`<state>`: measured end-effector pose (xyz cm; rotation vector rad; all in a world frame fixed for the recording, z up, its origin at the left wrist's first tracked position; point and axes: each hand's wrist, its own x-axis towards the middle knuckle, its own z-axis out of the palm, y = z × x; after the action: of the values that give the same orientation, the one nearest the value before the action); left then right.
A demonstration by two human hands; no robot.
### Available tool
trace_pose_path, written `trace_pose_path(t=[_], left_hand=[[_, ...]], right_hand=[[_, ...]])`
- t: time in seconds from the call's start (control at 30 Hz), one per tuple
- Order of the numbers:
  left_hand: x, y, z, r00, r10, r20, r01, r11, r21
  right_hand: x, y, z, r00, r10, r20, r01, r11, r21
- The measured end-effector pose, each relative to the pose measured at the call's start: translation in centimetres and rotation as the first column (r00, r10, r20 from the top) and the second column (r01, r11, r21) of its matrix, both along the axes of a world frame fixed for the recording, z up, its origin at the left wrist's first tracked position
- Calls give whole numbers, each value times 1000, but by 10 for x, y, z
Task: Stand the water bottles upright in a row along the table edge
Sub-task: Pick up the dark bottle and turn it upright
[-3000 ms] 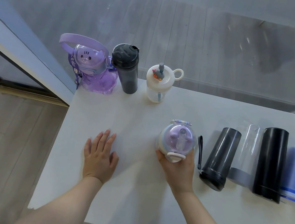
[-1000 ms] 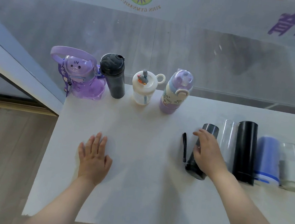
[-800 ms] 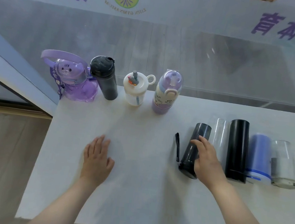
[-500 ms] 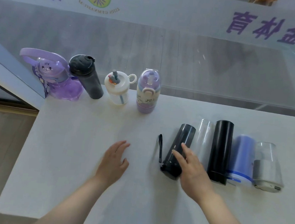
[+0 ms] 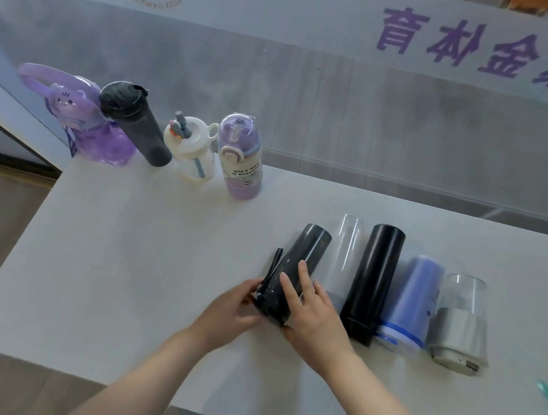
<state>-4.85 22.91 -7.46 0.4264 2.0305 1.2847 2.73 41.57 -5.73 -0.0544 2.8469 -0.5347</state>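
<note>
The smoky bottle (image 5: 295, 272) lay on its side on the table (image 5: 142, 260), cap end toward the person, and was held at that end from both sides. The left hand (image 5: 236, 309) was cupped against the cap's left flank, by the strap (image 5: 273, 264); the right hand (image 5: 313, 310) was laid over the body from the right, fingers (image 5: 301, 279) spread along the top. Both hands were closed around the bottle, which was not seen to be lifted. Both forearms were reached in from the near edge, converging on it.

Just to its right, four more lay side by side: a clear bottle (image 5: 344, 254), a black bottle (image 5: 372, 281), a blue bottle (image 5: 414, 300) and a clear-and-grey bottle (image 5: 461, 316). The clear one was touched or nearly touched by the smoky one.

Along the far edge, four were stood upright in a row from the left corner: a purple jug (image 5: 102, 131), a dark shaker (image 5: 137, 125), a white cup (image 5: 191, 149) and a lilac bottle (image 5: 242, 158). Bare edge was left to the right of the lilac bottle, and open tabletop to the left of the hands.
</note>
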Motion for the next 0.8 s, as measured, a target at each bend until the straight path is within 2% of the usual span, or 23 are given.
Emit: trace_pose_path(t=[0.2,0.33,0.43,0.57,0.67,0.73,0.8], left_hand=[[10,8,11,990,119,80,-124,990,60],[13,10,27,968,232,99,-243,963,113],[10,9,40,967,250,52,-255,954,156],[2,14,66,978,205,-26,-196,960,200],[-4,20,78,986,167,-28,-157,965,208],[-9,25,82,986,160,-40,-151,972,178],[-13,30,83,984,171,-47,-162,975,154]], right_hand=[[3,9,9,1000,0,25,3,996,-84],[10,16,23,995,-80,58,93,956,-280],[10,17,40,983,-147,114,183,880,-438],[7,15,56,962,-231,146,273,776,-569],[3,14,65,940,-270,210,337,636,-694],[0,14,65,924,-284,254,375,548,-748],[-2,15,62,911,-289,293,407,527,-746]])
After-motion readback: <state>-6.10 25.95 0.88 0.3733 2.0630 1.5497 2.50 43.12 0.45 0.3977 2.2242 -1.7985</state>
